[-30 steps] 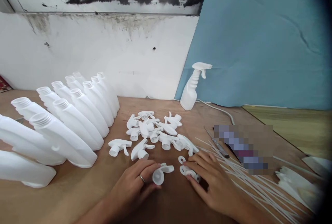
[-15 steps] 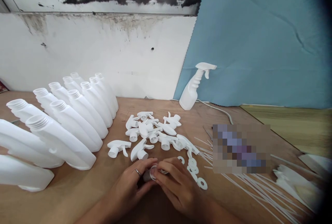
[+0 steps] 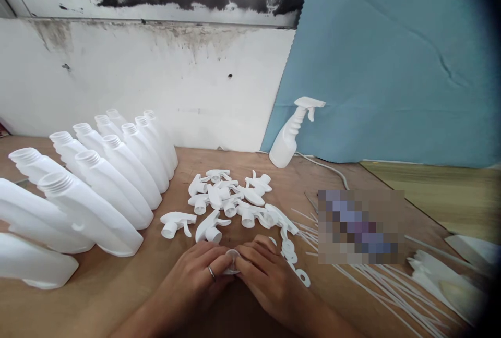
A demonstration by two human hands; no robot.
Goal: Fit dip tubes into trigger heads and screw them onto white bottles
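Close to me at the table's front, my left hand (image 3: 199, 273) and my right hand (image 3: 270, 275) meet with fingers closed around a white trigger spray head (image 3: 232, 262). Its round collar faces up between my fingertips; the rest is covered by the hands. A ring sits on a finger of the left hand. Just beyond lie several loose trigger spray heads (image 3: 212, 227) in a pile. Flat white washers (image 3: 302, 278) are scattered beside my right hand, which partly hides one of them.
Rows of open white bottles (image 3: 117, 176) stand at the left. An assembled spray bottle (image 3: 284, 142) stands at the back by a blue cloth (image 3: 391, 67). Thin white tubes (image 3: 383, 288) lie at the right, near a blurred-out patch and a plastic bag (image 3: 438, 275).
My fingers have closed in around the spray head, and its collar now faces up more. My left hand has turned a little toward the right hand.
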